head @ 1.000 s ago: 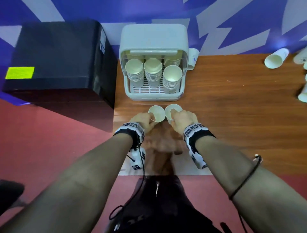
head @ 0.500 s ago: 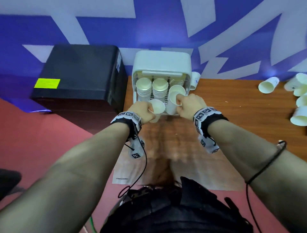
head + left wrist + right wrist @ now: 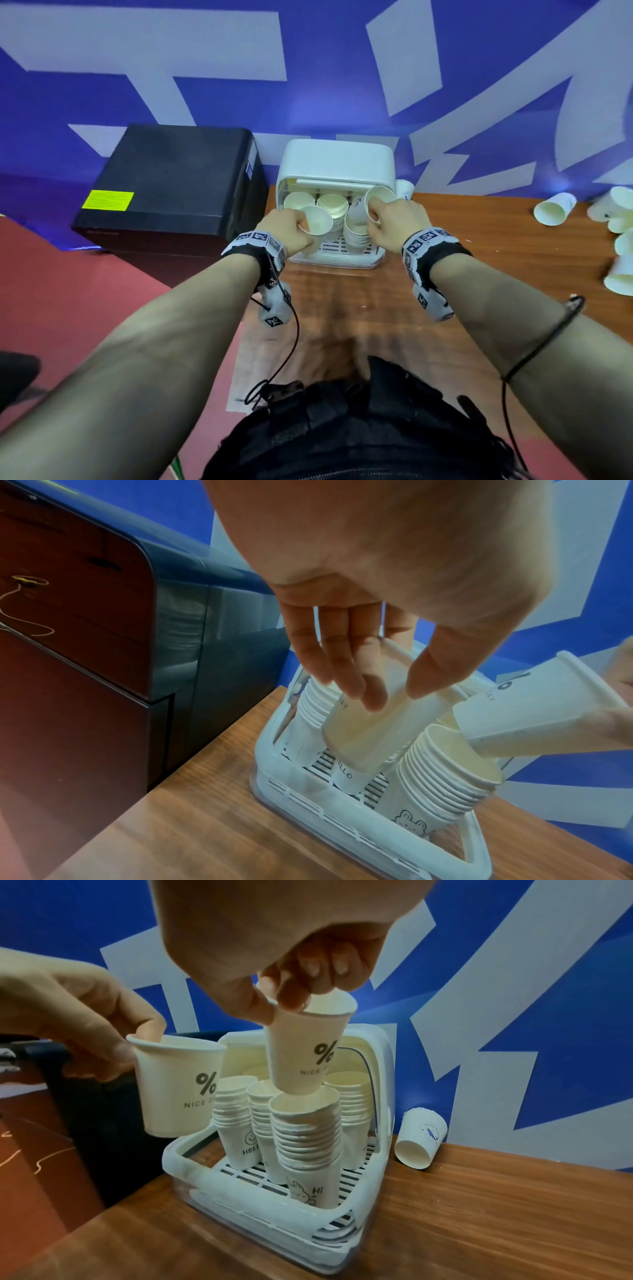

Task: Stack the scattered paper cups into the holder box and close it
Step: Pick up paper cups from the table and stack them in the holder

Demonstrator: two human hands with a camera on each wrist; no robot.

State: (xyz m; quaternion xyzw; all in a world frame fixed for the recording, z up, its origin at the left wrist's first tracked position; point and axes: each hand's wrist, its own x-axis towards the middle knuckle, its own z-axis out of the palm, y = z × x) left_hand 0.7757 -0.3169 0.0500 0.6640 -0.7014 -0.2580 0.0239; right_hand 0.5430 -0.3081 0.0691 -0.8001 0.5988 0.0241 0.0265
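Observation:
The white holder box [image 3: 337, 161] stands open at the table's back edge, with several stacks of paper cups on its slatted tray [image 3: 240, 1172]. My left hand [image 3: 390, 693] pinches a "%" paper cup [image 3: 377, 723] by its rim, tilted over the box's front left. My right hand [image 3: 277, 1010] pinches a second "%" cup [image 3: 308, 1056] at the rim. This cup hangs just above the front right stack [image 3: 304, 1129], its base at the stack's mouth. In the head view both hands [image 3: 287, 231] [image 3: 394, 219] are at the box's opening.
A black cabinet [image 3: 164, 178] stands directly left of the box. One cup [image 3: 419, 1137] lies on its side behind the box's right. Several loose cups [image 3: 553, 212] lie at the far right of the wooden table [image 3: 479, 260]. A blue and white wall is behind.
Both hands have carried their cups from the table in front of the box up to its opening. The right cup now hangs over the front right stack.

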